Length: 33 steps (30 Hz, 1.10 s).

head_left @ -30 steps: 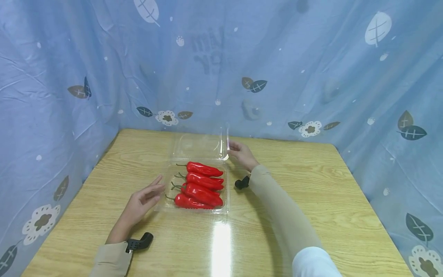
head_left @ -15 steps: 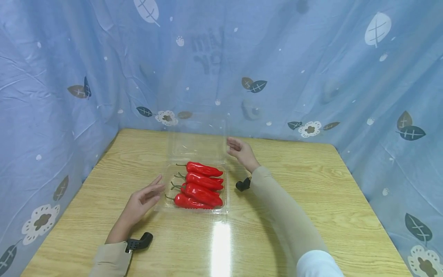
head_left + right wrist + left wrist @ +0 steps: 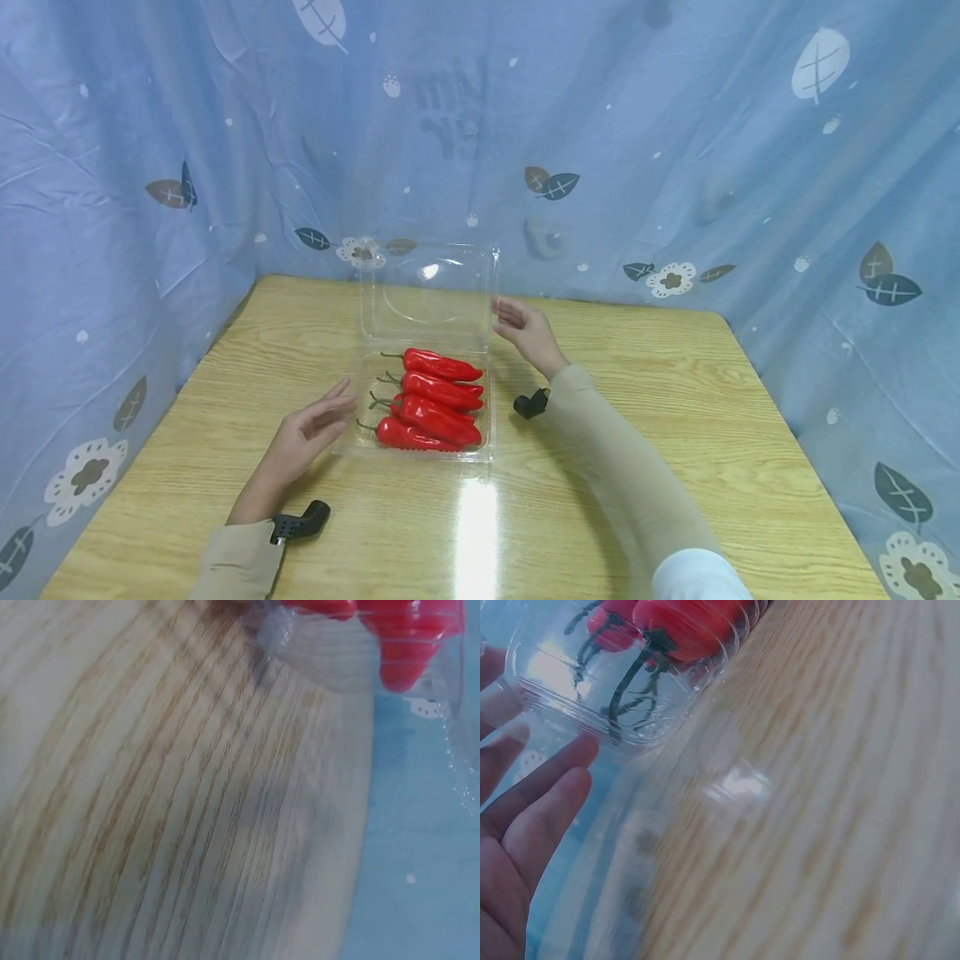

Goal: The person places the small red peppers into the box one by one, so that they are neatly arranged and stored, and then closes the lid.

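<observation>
A clear plastic clamshell box [image 3: 492,433] lies on the table, with several long red peppers [image 3: 437,419] side by side in its base, green stems to the left. Its hinged lid [image 3: 427,300] stands raised at the back. At the right edge of the lid is my right hand [image 3: 528,333], fingers loosely extended. My left hand [image 3: 309,433] is at the base's left rim with relaxed fingers. In the left wrist view, the fingers [image 3: 551,806] are right by the plastic corner. The right wrist view shows a red pepper tip [image 3: 401,664] through the plastic, but not the hand.
The wooden table [image 3: 637,400] extends on both sides of the box. A blue curtain [image 3: 600,125] with leaf and flower prints hangs behind it and along the sides. Black wrist cameras [image 3: 302,522] are worn on both arms.
The lid has swung up from leaning low toward the back to standing more upright. My right hand has shifted slightly with its edge. The left hand and the peppers have stayed put.
</observation>
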Each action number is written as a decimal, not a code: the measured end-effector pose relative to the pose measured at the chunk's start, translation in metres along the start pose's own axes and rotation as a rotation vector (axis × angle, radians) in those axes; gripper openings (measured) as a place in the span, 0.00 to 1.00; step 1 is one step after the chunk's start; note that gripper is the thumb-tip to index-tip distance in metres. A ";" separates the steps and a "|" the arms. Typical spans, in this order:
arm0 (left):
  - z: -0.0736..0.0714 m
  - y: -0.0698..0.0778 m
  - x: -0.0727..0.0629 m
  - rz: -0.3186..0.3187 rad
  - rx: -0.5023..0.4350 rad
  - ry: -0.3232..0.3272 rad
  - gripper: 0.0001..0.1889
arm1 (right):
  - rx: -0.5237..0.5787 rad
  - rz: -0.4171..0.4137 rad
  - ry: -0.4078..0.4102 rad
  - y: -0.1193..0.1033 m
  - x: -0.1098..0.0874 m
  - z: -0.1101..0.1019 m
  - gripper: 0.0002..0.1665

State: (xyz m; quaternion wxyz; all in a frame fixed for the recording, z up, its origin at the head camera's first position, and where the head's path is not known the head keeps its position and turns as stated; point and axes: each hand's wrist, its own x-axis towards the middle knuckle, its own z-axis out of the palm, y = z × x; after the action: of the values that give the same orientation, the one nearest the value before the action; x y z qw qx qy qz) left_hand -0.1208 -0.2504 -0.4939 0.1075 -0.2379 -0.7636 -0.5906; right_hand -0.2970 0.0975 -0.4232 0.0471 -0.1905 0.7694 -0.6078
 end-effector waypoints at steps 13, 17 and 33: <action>0.000 0.003 0.002 0.009 0.003 -0.004 0.17 | -0.004 -0.023 -0.072 -0.021 -0.022 -0.004 0.30; 0.000 0.002 0.002 0.013 0.007 -0.005 0.17 | -0.014 -0.039 -0.089 -0.033 -0.035 -0.003 0.30; -0.002 0.000 0.001 -0.012 -0.006 -0.016 0.18 | 0.002 -0.077 -0.128 -0.004 -0.052 -0.005 0.31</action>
State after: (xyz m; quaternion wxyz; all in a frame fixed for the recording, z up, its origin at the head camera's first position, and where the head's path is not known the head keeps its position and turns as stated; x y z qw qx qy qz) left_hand -0.1222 -0.2521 -0.4926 0.0971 -0.2386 -0.7642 -0.5913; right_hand -0.2501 0.1198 -0.4260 0.0727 -0.2585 0.7564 -0.5964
